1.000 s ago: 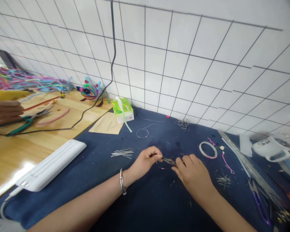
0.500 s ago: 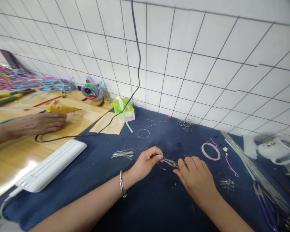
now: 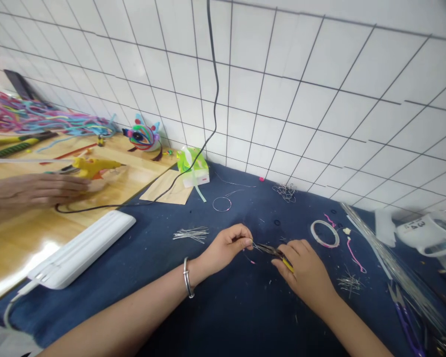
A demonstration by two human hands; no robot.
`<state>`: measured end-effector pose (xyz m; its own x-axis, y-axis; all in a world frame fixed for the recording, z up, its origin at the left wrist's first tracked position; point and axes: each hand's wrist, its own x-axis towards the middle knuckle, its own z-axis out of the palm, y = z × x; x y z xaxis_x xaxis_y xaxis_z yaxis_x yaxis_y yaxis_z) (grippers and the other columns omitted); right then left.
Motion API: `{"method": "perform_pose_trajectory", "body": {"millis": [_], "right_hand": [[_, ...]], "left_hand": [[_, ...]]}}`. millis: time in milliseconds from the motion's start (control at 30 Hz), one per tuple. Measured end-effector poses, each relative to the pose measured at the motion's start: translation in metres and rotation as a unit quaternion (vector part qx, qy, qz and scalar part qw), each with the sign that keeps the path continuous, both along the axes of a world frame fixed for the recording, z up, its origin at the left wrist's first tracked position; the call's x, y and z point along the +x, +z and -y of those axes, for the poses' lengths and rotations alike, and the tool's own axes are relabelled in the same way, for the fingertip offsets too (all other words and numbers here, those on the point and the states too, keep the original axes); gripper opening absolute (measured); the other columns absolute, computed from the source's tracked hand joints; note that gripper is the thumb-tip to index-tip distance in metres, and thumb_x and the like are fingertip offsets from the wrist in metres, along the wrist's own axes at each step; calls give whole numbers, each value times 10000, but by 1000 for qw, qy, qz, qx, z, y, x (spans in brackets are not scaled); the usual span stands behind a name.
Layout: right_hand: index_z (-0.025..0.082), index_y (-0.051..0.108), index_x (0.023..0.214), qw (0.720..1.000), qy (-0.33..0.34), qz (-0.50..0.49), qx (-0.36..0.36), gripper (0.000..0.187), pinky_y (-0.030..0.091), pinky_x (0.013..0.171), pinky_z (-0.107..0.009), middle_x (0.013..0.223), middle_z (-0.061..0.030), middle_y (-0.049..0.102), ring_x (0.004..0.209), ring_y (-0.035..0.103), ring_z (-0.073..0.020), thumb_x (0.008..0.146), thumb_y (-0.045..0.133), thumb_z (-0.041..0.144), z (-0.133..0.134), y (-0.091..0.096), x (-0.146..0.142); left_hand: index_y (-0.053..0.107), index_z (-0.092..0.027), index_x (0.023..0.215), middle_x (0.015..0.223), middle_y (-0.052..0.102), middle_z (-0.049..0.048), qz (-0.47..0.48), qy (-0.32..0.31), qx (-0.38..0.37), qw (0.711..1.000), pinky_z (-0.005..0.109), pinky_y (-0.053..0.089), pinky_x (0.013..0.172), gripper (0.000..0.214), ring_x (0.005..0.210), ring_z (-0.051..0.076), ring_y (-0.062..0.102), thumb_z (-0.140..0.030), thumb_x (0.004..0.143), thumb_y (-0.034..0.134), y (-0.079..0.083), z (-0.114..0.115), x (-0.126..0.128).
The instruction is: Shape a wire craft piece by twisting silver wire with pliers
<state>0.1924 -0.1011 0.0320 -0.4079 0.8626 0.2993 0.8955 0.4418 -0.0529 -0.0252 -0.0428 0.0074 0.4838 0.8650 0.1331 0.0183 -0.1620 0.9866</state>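
My left hand (image 3: 228,245) rests on the dark blue cloth (image 3: 144,277), fingers pinched on a thin wire piece with a pink bit by it. A silver bangle sits on that wrist. My right hand (image 3: 306,275) is closed around small pliers (image 3: 273,250) with yellow handles. Their jaws point left and meet the wire at my left fingertips.
A bundle of metal pins (image 3: 191,234), a wire ring (image 3: 222,204), a tape roll (image 3: 324,233), a tissue box (image 3: 192,168), a white case (image 3: 80,250) and a mug (image 3: 429,233) lie around. At left, another person's hand (image 3: 37,191) is beside a yellow glue gun (image 3: 92,166) on the wooden table.
My right hand has shifted slightly, showing the pliers' yellow handle. The other person's hand and the glue gun moved over the wooden table, and the black cord swung right.
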Motion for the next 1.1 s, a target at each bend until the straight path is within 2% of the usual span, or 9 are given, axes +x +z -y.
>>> {"method": "perform_pose_trajectory", "body": {"millis": [167, 533, 700, 867, 1100], "right_hand": [[179, 560, 916, 998, 19, -34, -47, 205, 382, 722, -321, 840, -60, 554, 793, 492, -173, 845, 456, 341, 0, -5, 0], [179, 575, 904, 998, 25, -38, -37, 222, 390, 690, -315, 808, -61, 561, 766, 505, -169, 850, 442, 348, 2, -5, -3], [182, 570, 912, 997, 21, -41, -61, 214, 396, 720, -329, 834, -61, 561, 788, 503, -171, 843, 455, 350, 2, -2, -1], [196, 571, 910, 994, 43, -62, -73, 188, 417, 677, -294, 817, -50, 573, 771, 513, -159, 843, 461, 332, -3, 3, 9], [197, 558, 933, 989, 38, -87, -114, 193, 416, 709, -302, 846, -46, 568, 800, 499, -159, 844, 462, 338, -1, 3, 7]], "left_hand": [[559, -141, 776, 738, 574, 20, 4, -16, 1, 1000, 257, 407, 691, 139, 707, 121, 529, -258, 816, 495, 1, 0, 0], [559, -139, 763, 735, 562, 20, 4, -35, -1, 999, 258, 407, 686, 129, 706, 120, 523, -247, 809, 505, 0, -1, 0], [549, -139, 774, 726, 572, 22, 16, -48, -23, 998, 263, 418, 679, 116, 695, 122, 539, -240, 811, 504, 0, -1, 0], [530, -138, 788, 717, 586, 27, 54, -63, -67, 994, 277, 429, 681, 128, 681, 125, 560, -264, 805, 520, 3, -1, -1], [534, -136, 775, 738, 579, 31, 52, -82, -62, 993, 268, 424, 669, 110, 680, 120, 562, -242, 804, 522, 3, -1, -2]]}}
